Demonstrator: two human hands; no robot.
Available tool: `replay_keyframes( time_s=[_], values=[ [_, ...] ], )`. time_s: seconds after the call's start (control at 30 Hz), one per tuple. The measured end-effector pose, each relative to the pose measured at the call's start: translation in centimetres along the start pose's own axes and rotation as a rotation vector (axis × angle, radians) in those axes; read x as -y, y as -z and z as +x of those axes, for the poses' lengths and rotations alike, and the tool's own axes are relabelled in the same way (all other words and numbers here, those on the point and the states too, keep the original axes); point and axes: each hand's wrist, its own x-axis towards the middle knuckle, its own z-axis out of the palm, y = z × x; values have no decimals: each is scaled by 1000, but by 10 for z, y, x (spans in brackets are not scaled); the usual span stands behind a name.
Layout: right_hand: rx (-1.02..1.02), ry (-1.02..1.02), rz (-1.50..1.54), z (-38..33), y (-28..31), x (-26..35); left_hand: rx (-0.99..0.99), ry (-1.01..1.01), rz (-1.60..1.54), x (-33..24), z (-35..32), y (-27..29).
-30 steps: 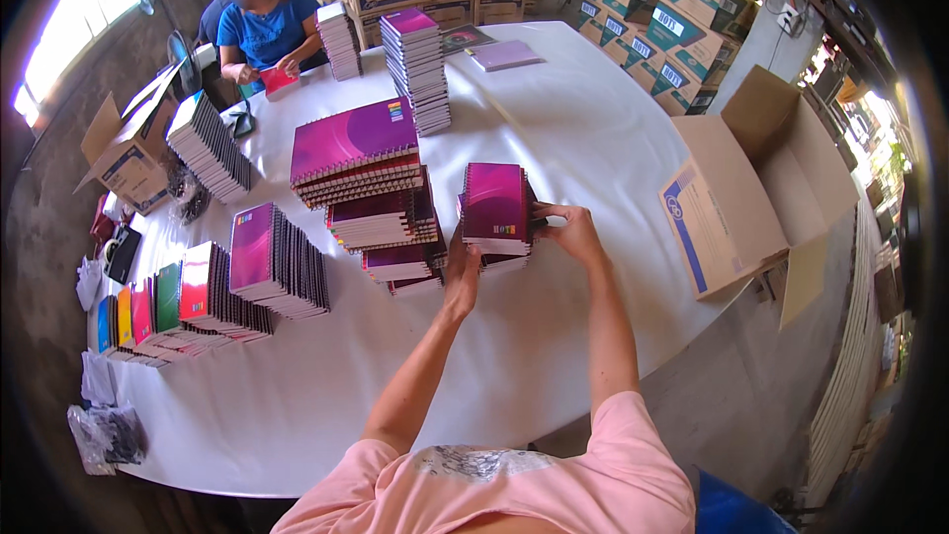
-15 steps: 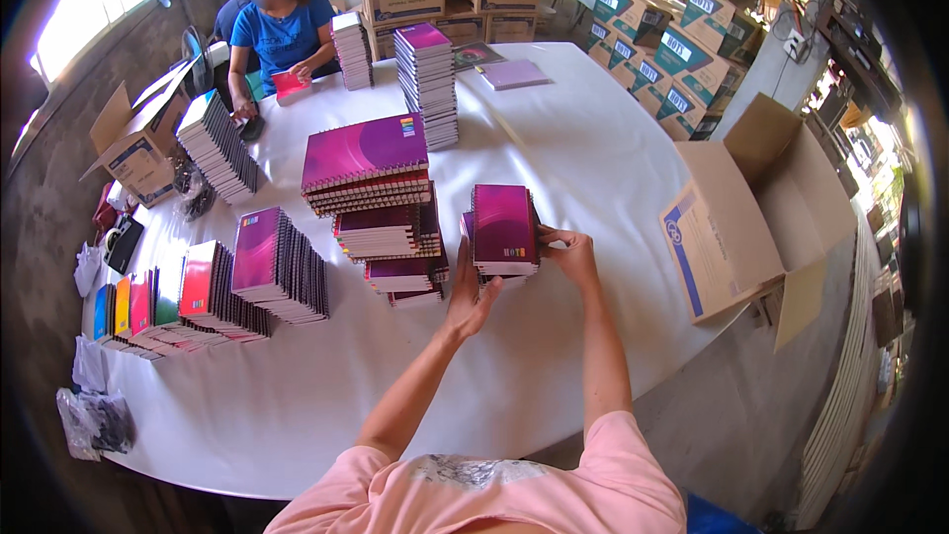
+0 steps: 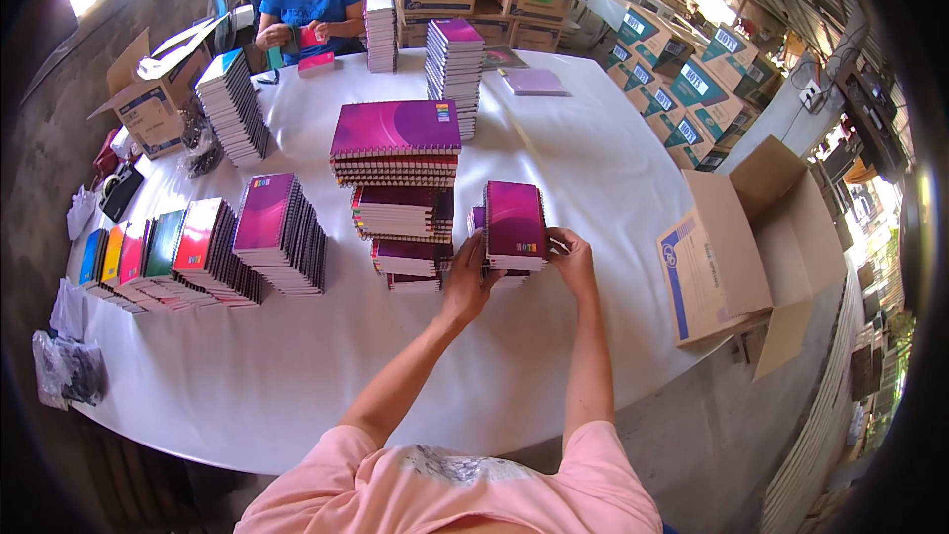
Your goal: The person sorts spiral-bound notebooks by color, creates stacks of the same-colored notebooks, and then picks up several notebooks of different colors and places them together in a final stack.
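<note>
Gripping a small purple notebook stack [image 3: 514,227] near table [image 3: 593,158] centre, my left hand [image 3: 467,282] closed on its 9 o'clock edge and my right hand [image 3: 571,259] on its 3 o'clock edge. Taller notebook piles [image 3: 400,193] stood just beside at 9 o'clock; an open carton [image 3: 722,257] lay at 3 o'clock.

Small notebook stack [image 3: 514,227] between left hand [image 3: 468,282] and right hand [image 3: 571,259]: magenta-to-purple cover, small multicolour mark low on it. Big notebook pile [image 3: 395,143] centre frame: same purple-magenta gradient, white page edges striped by dark covers. Row of notebooks [image 3: 148,257] at left: blue, orange, pink, green, red, purple covers. Tablecloth [image 3: 297,376] plain white. Own sleeves [image 3: 445,485] bottom: pink. Person's shirt [image 3: 306,5] upper left: blue. Open carton [image 3: 712,257] at right: brown, white panel with blue stripe.
</note>
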Motion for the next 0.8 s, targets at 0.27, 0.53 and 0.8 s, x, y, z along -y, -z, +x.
replay_keyframes(
  time_s=[0.27, 0.53, 0.8],
  values=[
    [10, 15, 55, 1, -2, -4, -68, 113, 43, -10, -1, 2],
    [24, 41, 51, 0, 3, -13, -86, 177, 65, -8, -5, -5],
    [5, -72, 188, -26, 4, 1, -30, 229, -177, -20, -82, 15]
  ],
)
